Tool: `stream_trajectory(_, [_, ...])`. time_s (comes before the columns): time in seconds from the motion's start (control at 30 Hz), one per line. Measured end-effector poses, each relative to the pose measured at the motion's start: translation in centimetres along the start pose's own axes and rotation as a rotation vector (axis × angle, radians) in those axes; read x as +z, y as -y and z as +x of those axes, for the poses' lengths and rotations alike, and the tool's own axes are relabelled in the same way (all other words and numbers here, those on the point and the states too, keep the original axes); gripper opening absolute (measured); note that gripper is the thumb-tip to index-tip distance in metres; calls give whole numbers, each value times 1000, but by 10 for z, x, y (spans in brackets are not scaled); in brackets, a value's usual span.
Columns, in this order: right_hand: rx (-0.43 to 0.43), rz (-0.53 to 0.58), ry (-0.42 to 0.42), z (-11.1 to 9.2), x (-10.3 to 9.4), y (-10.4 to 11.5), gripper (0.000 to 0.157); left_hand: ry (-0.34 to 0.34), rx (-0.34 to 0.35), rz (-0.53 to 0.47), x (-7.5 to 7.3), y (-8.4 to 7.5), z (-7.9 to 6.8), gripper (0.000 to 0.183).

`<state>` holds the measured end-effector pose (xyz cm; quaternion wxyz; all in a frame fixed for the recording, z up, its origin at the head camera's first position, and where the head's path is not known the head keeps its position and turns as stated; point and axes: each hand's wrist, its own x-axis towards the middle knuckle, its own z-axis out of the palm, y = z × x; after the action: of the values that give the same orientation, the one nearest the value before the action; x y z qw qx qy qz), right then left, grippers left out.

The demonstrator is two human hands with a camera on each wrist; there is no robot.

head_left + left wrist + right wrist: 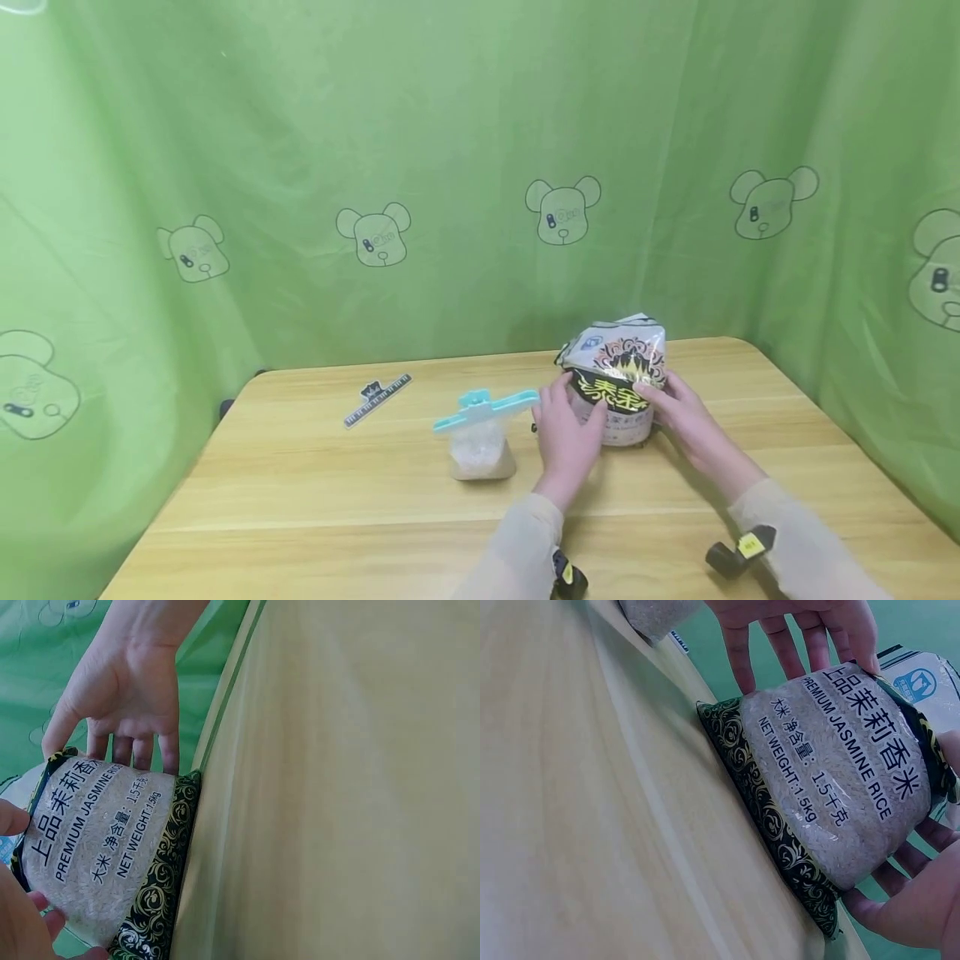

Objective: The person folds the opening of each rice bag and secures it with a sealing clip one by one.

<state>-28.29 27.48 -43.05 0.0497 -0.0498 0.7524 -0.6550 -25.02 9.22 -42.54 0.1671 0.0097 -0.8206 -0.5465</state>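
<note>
A bag of jasmine rice [615,423] stands upright toward the back right of the table, its white-and-black printed top folded and leaning. My left hand [567,429] holds its left side, thumb across the front. On the opposite side my right hand [693,425] grips it, thumb on the black band. The right wrist view shows the clear front of the rice bag [832,765] and its black-and-gold lower edge, low against the wood. Left of my left hand sits a small clear bag of grain [482,454], closed along its top by a turquoise sealing clip [487,409].
A piano-keyboard-patterned clip [377,402] lies at the back left of the wooden table [337,500]. Green curtains [465,125] printed with bear heads hang behind and on both sides.
</note>
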Motion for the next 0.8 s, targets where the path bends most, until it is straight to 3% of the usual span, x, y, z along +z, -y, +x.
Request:
stream_trajectory(0.2, [-3, -25, 44, -10, -5, 0, 77, 51, 8, -7, -8, 1, -7, 62])
stream_trajectory(0.43, [38, 32, 118, -18, -14, -1, 77, 138, 33, -15, -21, 1, -17, 65])
stream_trajectory(0.63, [79, 68, 244, -23, -32, -4, 77, 193, 44, -30, -31, 3, -23, 63])
stream_trajectory(0.8, [69, 25, 344, -27, -49, -6, 78, 235, 40, -34, -38, 3, -30, 63])
